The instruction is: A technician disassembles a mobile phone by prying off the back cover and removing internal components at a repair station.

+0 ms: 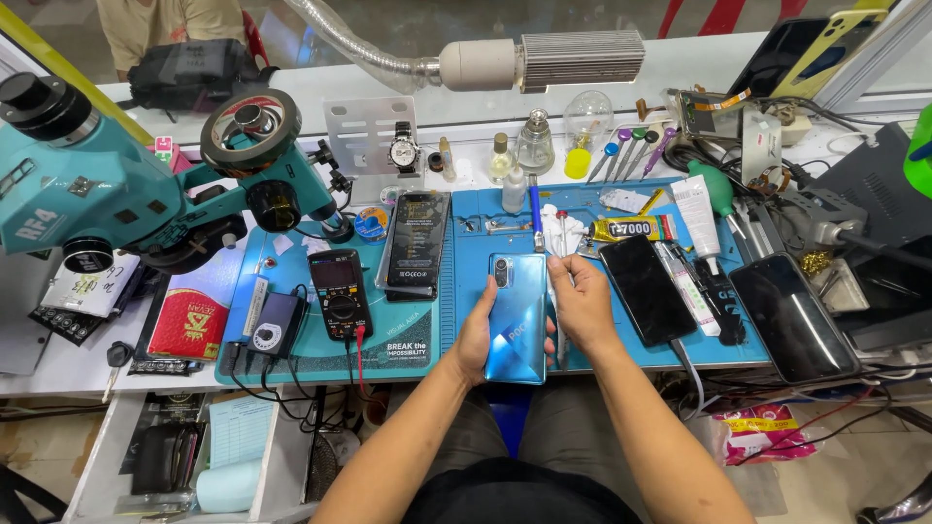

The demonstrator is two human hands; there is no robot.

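So I had the blue phone (515, 318) back-side up, camera bump at its 12 o'clock end, sitting right at the near edge of the bench (58, 364) over the blue work mat (485, 233). My left hand (475, 335) was wrapped around its 9 o'clock side, fingers curled under, gripping it. My right hand (582, 303) was on the 3 o'clock edge, fingers pinched on a thin pale tool (560, 254) that stuck up toward 12 o'clock along the phone's side; couldn't tell exactly what the tool was.

Going outward: at about 2 o'clock from the phone lay a black phone (648, 289) screen up, and further toward 3 o'clock another dark phone (793, 316). A yellow-and-black glue tube (634, 229) lay at roughly 1 o'clock. At 10 o'clock there was a boxed screen protector (416, 240), and beside it at 9 o'clock a black multimeter (341, 291). The teal microscope (107, 180) hung over the far 10 o'clock corner.
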